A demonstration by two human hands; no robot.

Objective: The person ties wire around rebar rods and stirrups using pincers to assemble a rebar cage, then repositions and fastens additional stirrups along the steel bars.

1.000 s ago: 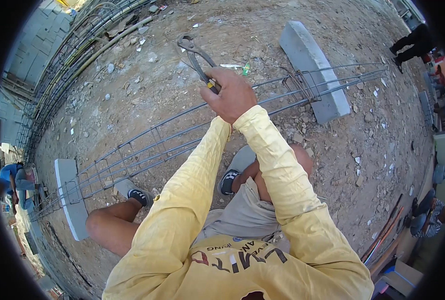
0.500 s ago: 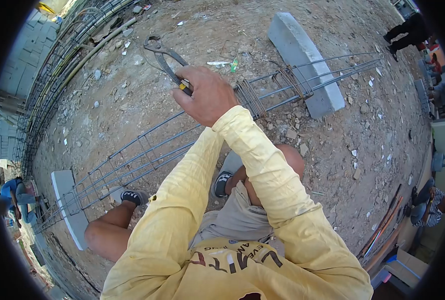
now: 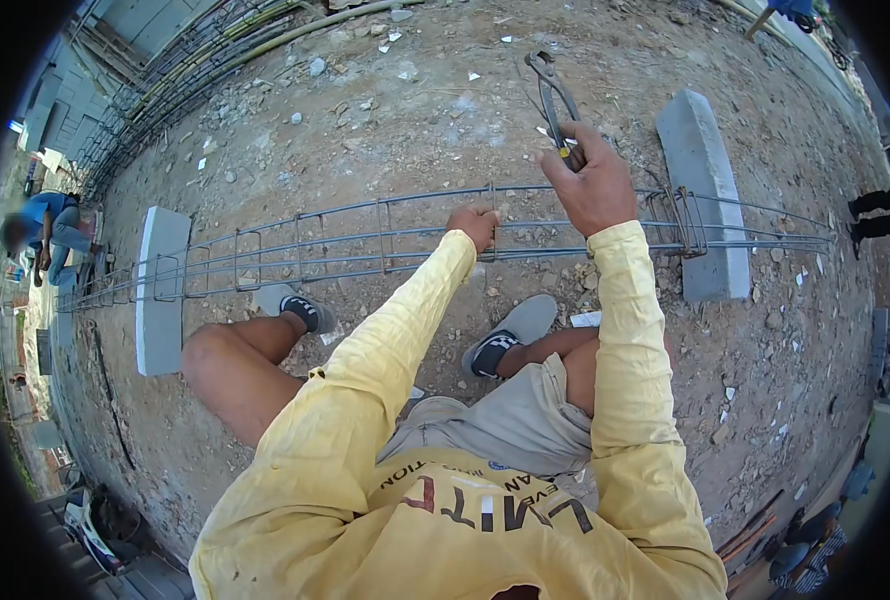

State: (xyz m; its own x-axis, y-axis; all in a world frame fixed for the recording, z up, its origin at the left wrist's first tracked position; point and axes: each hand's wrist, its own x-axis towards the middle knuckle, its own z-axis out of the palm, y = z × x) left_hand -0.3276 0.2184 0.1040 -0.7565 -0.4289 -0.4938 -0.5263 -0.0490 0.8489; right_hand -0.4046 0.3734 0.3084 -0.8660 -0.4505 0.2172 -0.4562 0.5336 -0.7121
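A long rebar cage (image 3: 315,240) of thin steel bars with square stirrups lies across in front of me. The fingers of my left hand (image 3: 474,226) are closed around one wire stirrup (image 3: 493,205) near the cage's middle. Farther right, my right hand (image 3: 597,188) grips a pair of pincers (image 3: 562,115), whose jaws point up and away from me. That hand is over the cage and hides part of its bars. Several more stirrups (image 3: 687,222) are bunched together at the right, beside a concrete block.
The cage rests on two concrete blocks, a left one (image 3: 161,300) and a right one (image 3: 707,180). Stony soil with white scraps surrounds my feet. Stacked bars (image 3: 155,100) lie at the back left. A person in blue (image 3: 55,235) bends at far left; dark-clothed legs (image 3: 880,215) stand at right.
My view has shifted and the hands are now apart. The left hand, hidden before, holds a stirrup away from the bunch. My right hand with the pincers appears farther right.
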